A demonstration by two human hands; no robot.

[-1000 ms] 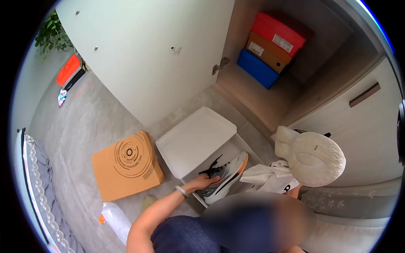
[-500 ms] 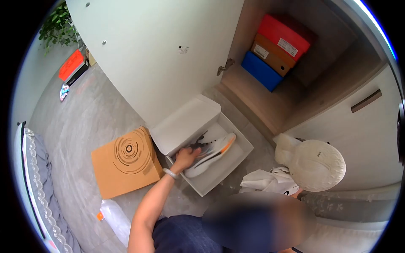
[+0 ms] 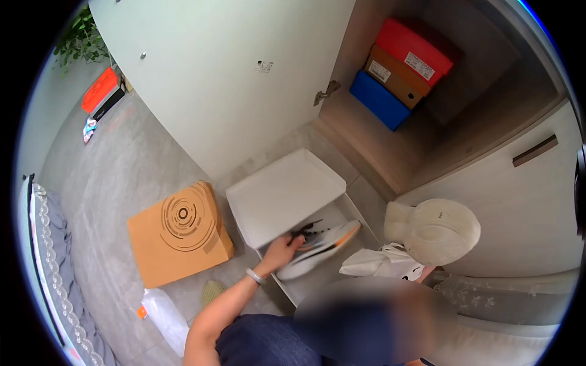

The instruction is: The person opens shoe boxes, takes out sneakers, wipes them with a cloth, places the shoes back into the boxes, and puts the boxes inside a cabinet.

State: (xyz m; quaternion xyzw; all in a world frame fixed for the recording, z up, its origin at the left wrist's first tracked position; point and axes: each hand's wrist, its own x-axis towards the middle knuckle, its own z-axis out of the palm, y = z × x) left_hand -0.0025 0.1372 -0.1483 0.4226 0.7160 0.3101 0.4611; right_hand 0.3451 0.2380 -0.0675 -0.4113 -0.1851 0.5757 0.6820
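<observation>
My left hand (image 3: pixel 282 253), with a pale bracelet on the wrist, reaches into a white shoebox (image 3: pixel 363 224). Its fingers are closed on the dark upper of a white sneaker (image 3: pixel 323 249) with orange and black marks on the sole. The box's hinged lid (image 3: pixel 284 192) slants over the back part of the box. At the right, only a sliver of my right hand (image 3: pixel 426 274) shows behind a white cloth bag (image 3: pixel 381 263); its fingers are hidden. Just above that bag is an off-white, round-ended thing (image 3: pixel 442 232).
A brown cardboard box (image 3: pixel 177 235) with printed rings lies left of the shoebox. Red, brown and blue shoeboxes (image 3: pixel 390 79) stand stacked in the cabinet, whose door (image 3: pixel 232 73) hangs open. A plastic bag (image 3: pixel 163 317) and a greenish slipper (image 3: pixel 212 291) are on the floor.
The shoebox lid has swung further over the box. My left hand and the sneaker have shifted right and slightly down. The cloth bag and off-white thing have moved left.
</observation>
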